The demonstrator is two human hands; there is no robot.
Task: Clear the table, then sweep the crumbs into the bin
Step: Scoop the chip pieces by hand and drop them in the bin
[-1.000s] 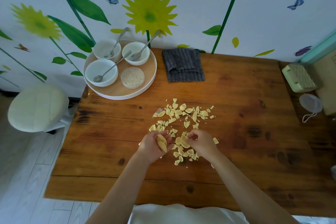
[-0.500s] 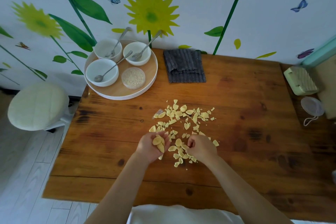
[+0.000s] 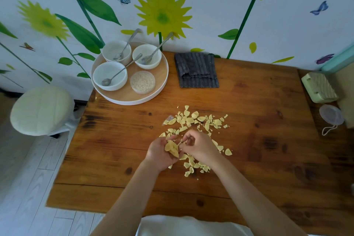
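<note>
Head view looks down on a wooden worktop [image 3: 258, 140] strewn mid-way with pale yellow crumbs [image 3: 199, 120]. Left hand [image 3: 162, 153] is cupped, its fingers curled round a small heap of crumbs. Right hand [image 3: 199, 146] sits just beside it, fingertips pinched together on a piece. At the far left stands a round tray [image 3: 132, 97] with bowls; right of it lies a grey cloth [image 3: 197, 71].

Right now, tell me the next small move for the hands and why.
Probably the right hand should drop its pinched piece into the cupped left hand, then reach for another. The left palm already holds a few yellow pieces, while many crumbs lie scattered on the table beyond and under the hands.
</note>
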